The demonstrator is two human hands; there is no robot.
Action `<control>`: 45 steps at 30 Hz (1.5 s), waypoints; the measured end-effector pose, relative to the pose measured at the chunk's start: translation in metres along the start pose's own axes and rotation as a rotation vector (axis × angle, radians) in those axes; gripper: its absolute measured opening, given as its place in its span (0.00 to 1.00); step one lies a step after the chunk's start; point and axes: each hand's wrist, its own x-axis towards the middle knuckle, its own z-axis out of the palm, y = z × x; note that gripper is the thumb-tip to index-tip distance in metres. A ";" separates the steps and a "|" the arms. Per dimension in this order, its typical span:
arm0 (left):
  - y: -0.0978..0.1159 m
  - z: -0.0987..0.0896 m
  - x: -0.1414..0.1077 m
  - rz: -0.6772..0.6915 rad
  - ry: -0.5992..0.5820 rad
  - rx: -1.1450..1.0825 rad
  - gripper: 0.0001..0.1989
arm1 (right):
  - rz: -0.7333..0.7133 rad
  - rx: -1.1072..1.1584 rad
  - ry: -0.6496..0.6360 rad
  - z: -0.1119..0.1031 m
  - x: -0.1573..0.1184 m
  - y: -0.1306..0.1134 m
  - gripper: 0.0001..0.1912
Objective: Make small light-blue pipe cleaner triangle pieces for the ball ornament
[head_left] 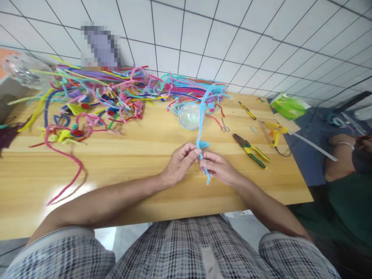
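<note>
A light blue pipe cleaner (201, 118) runs up from my hands past a clear round container (190, 115). Its short lower end hangs below my fingers. Near my fingertips a small blue wound cone (204, 144) is attached to it, pointing right. My left hand (183, 161) pinches the pipe cleaner just under the cone. Beside it, my right hand (216, 166) has its fingers closed round the lower part of the same pipe cleaner.
Many coloured pipe cleaners (116, 91) lie heaped along the wall. Pliers (250, 151), scissors (224, 126), a yellow cutter (247, 110) and a yellow glue gun (276, 133) lie to the right. Another person's arm (340, 157) shows at the right edge.
</note>
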 end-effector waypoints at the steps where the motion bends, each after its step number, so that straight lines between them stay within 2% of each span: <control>1: 0.000 0.000 0.000 -0.011 0.005 -0.003 0.33 | -0.015 -0.017 -0.001 0.000 0.000 0.001 0.26; 8: 0.000 -0.001 0.001 -0.092 0.005 -0.055 0.33 | 0.032 -0.086 -0.049 0.000 -0.008 0.009 0.26; 10: -0.002 -0.001 0.000 -0.099 -0.009 -0.047 0.31 | 0.038 -0.120 -0.005 -0.003 -0.013 0.005 0.27; 12: -0.007 -0.002 -0.002 -0.096 -0.028 0.001 0.27 | 0.024 -0.172 0.135 -0.013 -0.019 -0.004 0.28; 14: -0.012 -0.003 -0.005 -0.076 -0.091 0.112 0.22 | -0.021 -0.231 0.347 -0.033 -0.022 -0.019 0.27; 18: -0.023 -0.005 -0.010 0.028 -0.266 0.330 0.17 | -0.134 -0.374 0.742 -0.100 -0.010 -0.062 0.21; 20: -0.027 -0.005 -0.011 0.064 -0.297 0.378 0.16 | -0.162 -0.480 0.928 -0.138 0.003 -0.085 0.16; 22: -0.029 -0.005 -0.011 0.076 -0.319 0.397 0.15 | -0.161 -0.722 1.162 -0.172 0.019 -0.104 0.09; 24: -0.030 -0.004 -0.010 0.075 -0.333 0.408 0.16 | -0.173 -0.849 1.273 -0.196 0.039 -0.120 0.05; 26: -0.031 -0.004 -0.008 0.065 -0.334 0.417 0.17 | -0.206 -0.957 1.275 -0.209 0.065 -0.131 0.03; 28: -0.033 -0.003 -0.008 0.043 -0.336 0.424 0.18 | -0.242 -1.192 1.188 -0.212 0.099 -0.141 0.08; 33: -0.040 -0.003 -0.007 0.036 -0.345 0.424 0.17 | -0.123 -1.487 0.949 -0.198 0.196 -0.158 0.20; 36: -0.042 -0.003 -0.007 0.051 -0.344 0.403 0.15 | -0.066 -1.572 0.869 -0.193 0.240 -0.157 0.22; 40: -0.044 -0.001 -0.007 0.072 -0.349 0.379 0.14 | -0.047 -1.612 0.813 -0.195 0.264 -0.150 0.20; 45: -0.044 -0.001 -0.006 0.077 -0.346 0.377 0.14 | -0.081 -1.614 0.851 -0.210 0.255 -0.162 0.19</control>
